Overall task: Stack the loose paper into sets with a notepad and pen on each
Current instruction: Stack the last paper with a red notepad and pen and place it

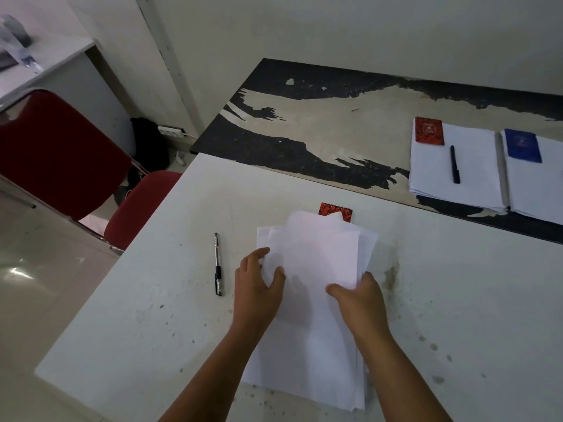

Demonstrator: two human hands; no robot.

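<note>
A loose pile of white paper (pixel 313 300) lies on the white table (pixel 152 315) in front of me. My left hand (pixel 257 287) grips its left edge, thumb on top of the sheets. My right hand (pixel 359 300) holds the right side, thumb pressed on the top sheet. A red notepad (pixel 333 210) peeks out from under the far end of the pile. A black pen (pixel 218 264) lies on the table left of my left hand. At the far right sit two finished paper sets: one (pixel 457 166) with a red notepad (pixel 429 131) and a pen (pixel 455 164), one with a blue notepad (pixel 522 145).
The finished sets rest on a worn black-and-beige table (pixel 304 132) butted against the white one. A dark red chair (pixel 61 153) stands at the left by the table corner. Another desk (pixel 45 56) is at the far left. The wall runs behind.
</note>
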